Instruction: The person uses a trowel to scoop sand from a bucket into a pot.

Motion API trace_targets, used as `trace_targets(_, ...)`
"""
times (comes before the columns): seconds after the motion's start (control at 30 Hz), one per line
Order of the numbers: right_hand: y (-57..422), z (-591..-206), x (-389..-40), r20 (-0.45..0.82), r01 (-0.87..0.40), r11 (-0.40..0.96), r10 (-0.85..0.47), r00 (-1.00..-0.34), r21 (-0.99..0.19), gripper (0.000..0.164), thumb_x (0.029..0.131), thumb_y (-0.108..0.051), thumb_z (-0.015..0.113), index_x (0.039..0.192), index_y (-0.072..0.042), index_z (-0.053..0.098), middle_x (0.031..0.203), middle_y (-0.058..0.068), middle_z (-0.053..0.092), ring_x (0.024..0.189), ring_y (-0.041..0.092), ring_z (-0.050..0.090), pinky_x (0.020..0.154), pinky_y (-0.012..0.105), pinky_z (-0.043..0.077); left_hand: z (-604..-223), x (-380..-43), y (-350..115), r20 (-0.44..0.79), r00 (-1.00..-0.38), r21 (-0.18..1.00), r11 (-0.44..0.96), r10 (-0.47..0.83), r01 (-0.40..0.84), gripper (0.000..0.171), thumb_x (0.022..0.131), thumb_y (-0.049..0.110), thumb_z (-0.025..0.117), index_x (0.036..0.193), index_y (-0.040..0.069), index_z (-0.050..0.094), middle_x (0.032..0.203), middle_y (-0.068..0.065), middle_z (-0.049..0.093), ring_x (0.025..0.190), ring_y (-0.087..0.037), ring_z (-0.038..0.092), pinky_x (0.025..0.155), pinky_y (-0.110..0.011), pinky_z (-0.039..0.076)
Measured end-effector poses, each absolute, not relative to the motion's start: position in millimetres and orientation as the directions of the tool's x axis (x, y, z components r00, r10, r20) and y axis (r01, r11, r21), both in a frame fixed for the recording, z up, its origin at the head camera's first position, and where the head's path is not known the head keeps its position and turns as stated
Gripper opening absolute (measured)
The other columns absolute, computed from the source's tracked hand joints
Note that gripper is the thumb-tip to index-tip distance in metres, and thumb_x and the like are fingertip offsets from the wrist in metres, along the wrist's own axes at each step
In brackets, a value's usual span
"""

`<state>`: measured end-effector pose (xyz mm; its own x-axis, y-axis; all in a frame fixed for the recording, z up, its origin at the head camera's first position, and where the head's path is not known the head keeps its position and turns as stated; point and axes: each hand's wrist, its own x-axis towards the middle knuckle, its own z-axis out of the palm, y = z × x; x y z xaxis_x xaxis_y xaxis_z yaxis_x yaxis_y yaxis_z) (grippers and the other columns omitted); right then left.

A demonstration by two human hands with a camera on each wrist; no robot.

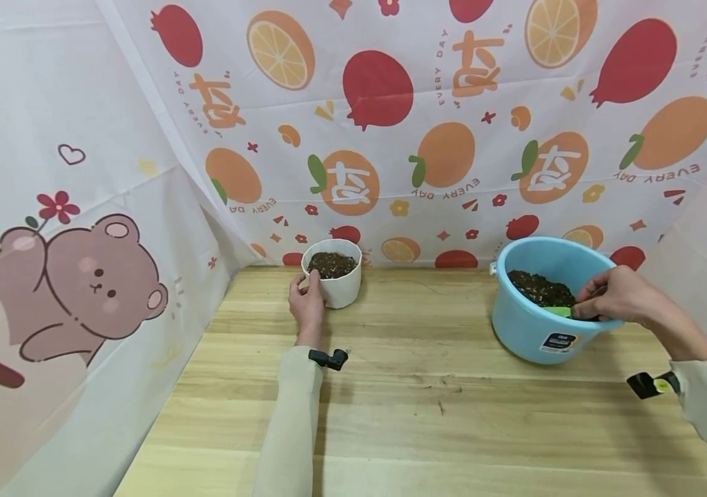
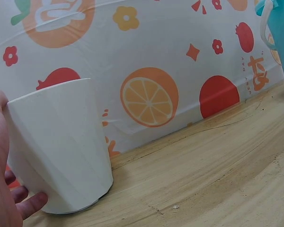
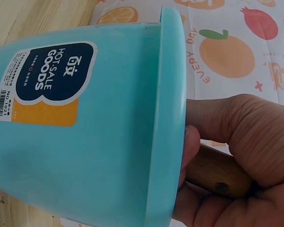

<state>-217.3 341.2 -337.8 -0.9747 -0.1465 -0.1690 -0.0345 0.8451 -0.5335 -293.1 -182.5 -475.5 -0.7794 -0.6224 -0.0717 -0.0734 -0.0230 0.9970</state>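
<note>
A white flowerpot [image 1: 342, 290] with dark soil [image 1: 331, 265] inside stands upright at the back left of the table. My left hand [image 1: 307, 304] holds its left side, thumb up at the rim and fingers lower on the wall [image 2: 61, 146]. Over at the right, a light blue bucket [image 1: 524, 328] contains more dark soil [image 1: 540, 288]. My right hand [image 1: 614, 295] reaches over its rim and grips the wooden handle [image 3: 217, 172] of a small trowel. The trowel's green part [image 1: 557, 312] shows against the soil; the rest of it is hidden by the bucket wall and my hand.
The pot and bucket share a wooden table [image 1: 403, 414], with dark crumbs [image 1: 440, 407] scattered near its middle. A fruit-print cloth [image 1: 428, 90] hangs right behind them, and a bear-print cloth [image 1: 105, 290] hangs on the left. The bucket has a white handle [image 2: 265, 28].
</note>
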Motion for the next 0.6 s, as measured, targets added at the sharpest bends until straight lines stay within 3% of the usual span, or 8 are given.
trace_targets(0.6,334,-348,-212,-0.071,-0.034,0.832,-0.088,-0.994,-0.554,0.030,0.078,-0.022,0.085,0.093,0.003,0.078,0.077,0.003,0.076,0.070,0.013,0.063,0.056,0.029,0.054,-476,-294,-181,-0.056,-0.778,0.998,-0.015,-0.626,-0.060,0.049,0.096,0.049,0.062,0.134,0.019,0.059,0.093,0.000,0.052,0.066,-0.009,0.054,0.061,-0.021,0.049)
